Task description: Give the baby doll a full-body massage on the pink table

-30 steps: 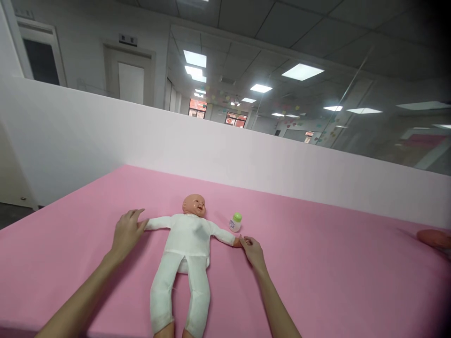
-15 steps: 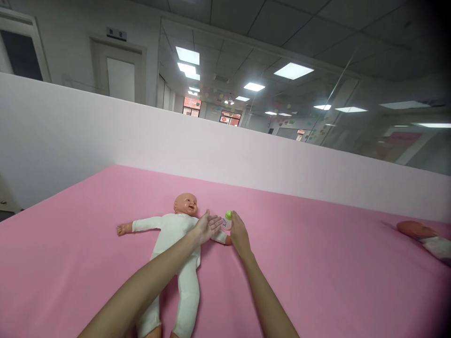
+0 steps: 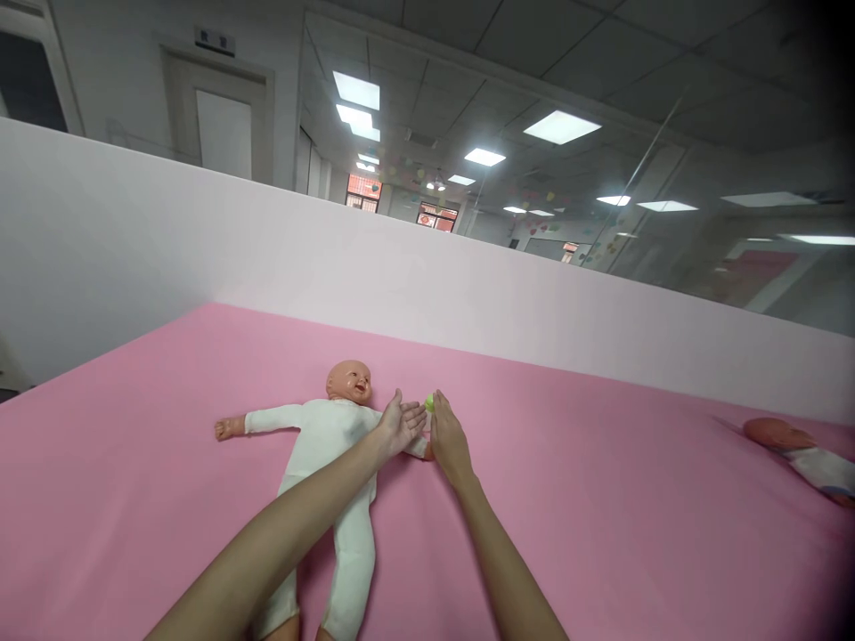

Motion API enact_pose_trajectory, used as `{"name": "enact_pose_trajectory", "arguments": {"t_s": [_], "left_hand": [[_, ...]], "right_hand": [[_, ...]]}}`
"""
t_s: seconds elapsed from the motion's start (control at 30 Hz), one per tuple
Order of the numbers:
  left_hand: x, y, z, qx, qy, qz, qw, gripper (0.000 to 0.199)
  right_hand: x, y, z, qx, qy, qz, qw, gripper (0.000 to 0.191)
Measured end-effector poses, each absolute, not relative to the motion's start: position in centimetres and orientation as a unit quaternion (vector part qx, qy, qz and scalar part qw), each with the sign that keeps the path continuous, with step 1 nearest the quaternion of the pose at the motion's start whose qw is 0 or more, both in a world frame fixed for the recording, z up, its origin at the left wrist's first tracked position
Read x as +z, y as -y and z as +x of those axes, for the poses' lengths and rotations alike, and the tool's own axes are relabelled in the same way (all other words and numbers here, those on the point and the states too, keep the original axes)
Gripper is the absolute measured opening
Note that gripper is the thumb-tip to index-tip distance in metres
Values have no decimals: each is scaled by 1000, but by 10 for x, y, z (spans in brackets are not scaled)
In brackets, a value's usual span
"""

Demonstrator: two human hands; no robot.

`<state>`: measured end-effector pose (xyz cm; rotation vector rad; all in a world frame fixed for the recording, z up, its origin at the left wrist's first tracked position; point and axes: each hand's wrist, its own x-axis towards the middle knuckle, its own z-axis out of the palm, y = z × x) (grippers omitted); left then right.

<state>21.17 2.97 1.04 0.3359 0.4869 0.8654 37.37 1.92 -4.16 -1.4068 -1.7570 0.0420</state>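
Observation:
My left hand lies palm up with its fingers stretched out, above the arm of a baby doll in a white suit. Flat and straight-fingered, my right hand is just to its right, palm facing left. Behind the fingertips shows the light-green cap of a small bottle; the rest of it is mostly hidden by my hands. Whether the right fingers touch the bottle I cannot tell. The doll rests on its back, arms spread.
A pink padded surface carries the dolls. A second doll lies at the far right, partly out of view. The white low wall runs along the back, with glass above it.
My right hand has moved a little left, closer to my left hand, and now covers more of the bottle. The view has shifted slightly.

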Motion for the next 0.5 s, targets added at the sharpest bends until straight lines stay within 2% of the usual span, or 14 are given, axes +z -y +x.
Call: {"name": "enact_pose_trajectory", "arguments": {"t_s": [0.17,0.27,0.37,0.5], "left_hand": [[20,-12,198,464,-224,238,823,68],[27,8,179,492,-231,240,804,65],[38,30,146,499,-212,268,796,70],[53,47,104,526,-146,348,762,79]], "right_hand": [[-22,23,279,98,667,-548,495,77],[2,39,228,74,756,-460,460,84],[25,35,213,71,769,-445,454,80],[23,38,202,164,693,-492,501,77]]}}
